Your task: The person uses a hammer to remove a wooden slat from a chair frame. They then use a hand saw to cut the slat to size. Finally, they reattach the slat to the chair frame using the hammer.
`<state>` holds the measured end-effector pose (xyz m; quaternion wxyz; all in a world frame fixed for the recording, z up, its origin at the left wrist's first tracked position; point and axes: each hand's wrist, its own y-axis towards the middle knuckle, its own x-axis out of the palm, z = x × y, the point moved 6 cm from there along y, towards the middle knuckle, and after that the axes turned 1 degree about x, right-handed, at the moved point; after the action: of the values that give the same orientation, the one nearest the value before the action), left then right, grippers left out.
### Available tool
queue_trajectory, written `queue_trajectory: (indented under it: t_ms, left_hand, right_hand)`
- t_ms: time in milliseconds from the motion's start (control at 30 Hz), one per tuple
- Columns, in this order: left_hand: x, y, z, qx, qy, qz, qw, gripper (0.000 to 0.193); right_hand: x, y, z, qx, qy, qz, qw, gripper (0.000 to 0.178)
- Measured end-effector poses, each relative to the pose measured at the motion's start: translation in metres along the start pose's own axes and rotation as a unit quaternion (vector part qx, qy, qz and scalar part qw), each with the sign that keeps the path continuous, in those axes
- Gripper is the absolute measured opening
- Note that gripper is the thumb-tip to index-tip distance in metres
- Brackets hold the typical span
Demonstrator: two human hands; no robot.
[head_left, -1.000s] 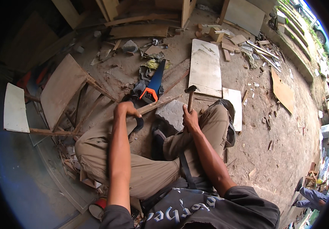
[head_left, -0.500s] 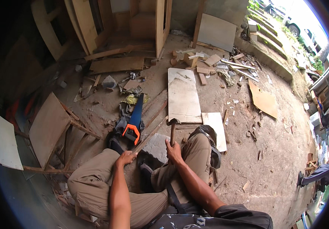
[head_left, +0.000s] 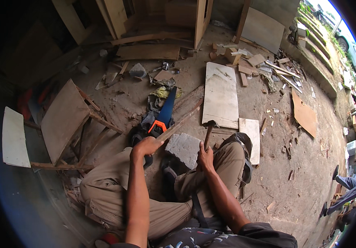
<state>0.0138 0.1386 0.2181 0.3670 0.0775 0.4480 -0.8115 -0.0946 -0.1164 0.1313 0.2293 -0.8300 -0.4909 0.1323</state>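
My left hand (head_left: 146,146) is closed round the near end of a long thin wooden strip (head_left: 179,122). The strip slants away to the far right, just beyond a rough grey concrete block (head_left: 183,149) between my legs. In my right hand (head_left: 205,158) is a hammer (head_left: 209,134), gripped by its wooden handle with the dark head up. The hammer stands right of the block, apart from the strip. A handsaw (head_left: 168,106) with a blue blade and orange handle lies just past my left hand.
Pale boards (head_left: 221,95) lie on the dirt floor ahead. A broken wooden frame with a panel (head_left: 65,120) stands at the left. Wood offcuts (head_left: 248,69) are scattered at the far right, near a brown board piece (head_left: 304,114). Another person's legs (head_left: 350,188) show at the right edge.
My left hand has raised the strip and shifted it forward, so more of the concrete block shows. The hammer stays upright in my right hand. The whole view has shifted a little.
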Motion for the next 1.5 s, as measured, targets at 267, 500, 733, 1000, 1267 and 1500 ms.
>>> queue_trajectory:
  t_ms: [267, 500, 733, 1000, 1267, 1500]
  left_hand:
    - [0.116, 0.088, -0.008, 0.198, 0.012, 0.284, 0.938, 0.039]
    - [0.196, 0.124, -0.037, -0.010, 0.147, 0.329, 0.933, 0.066]
    - [0.177, 0.139, -0.036, 0.006, 0.136, 0.396, 0.908, 0.072]
    - [0.163, 0.181, -0.035, 0.007, 0.111, 0.320, 0.941, 0.068]
    - [0.158, 0.168, -0.028, 0.024, 0.126, 0.376, 0.918, 0.070]
    - [0.158, 0.180, -0.023, 0.014, 0.123, 0.396, 0.910, 0.069]
  right_hand:
    - [-0.020, 0.001, 0.001, -0.020, -0.021, 0.014, 0.999, 0.041]
    - [-0.025, 0.025, 0.031, -0.063, -0.122, 0.025, 0.990, 0.035]
    - [0.004, 0.025, 0.041, -0.040, -0.173, -0.013, 0.984, 0.044]
    - [0.054, 0.053, 0.017, -0.038, -0.268, -0.015, 0.963, 0.054]
    - [0.069, 0.075, -0.054, -0.226, -0.138, 0.011, 0.964, 0.041]
    - [0.043, 0.094, 0.026, -0.072, -0.402, -0.054, 0.911, 0.051]
